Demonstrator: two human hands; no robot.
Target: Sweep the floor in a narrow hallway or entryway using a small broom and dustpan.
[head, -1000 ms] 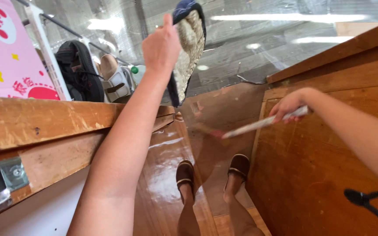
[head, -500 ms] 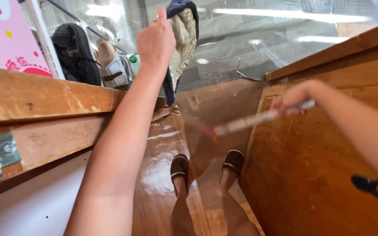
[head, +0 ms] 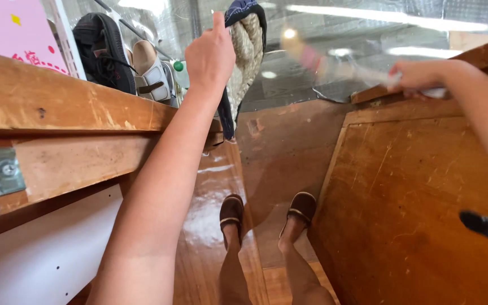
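Observation:
My left hand (head: 210, 55) is raised at the top centre and holds a dark blue slipper (head: 244, 53) sole-out, its pale woven sole facing right. My right hand (head: 419, 74) is lifted at the upper right and grips a thin white-handled brush (head: 334, 65), which is blurred and points left toward the slipper. The brush tip with a reddish part lies a short way right of the sole, not touching it.
A worn wooden ledge (head: 57, 107) runs along the left, with a black shoe (head: 105, 51) and a sandal (head: 151, 73) behind it. A wooden panel (head: 413, 203) fills the right. My feet in brown slippers (head: 266, 212) stand on a glossy wooden floor (head: 210, 197).
My right hand has swung the brush up from waist height to the level of the slipper. My left hand keeps the slipper raised, nearly unmoved.

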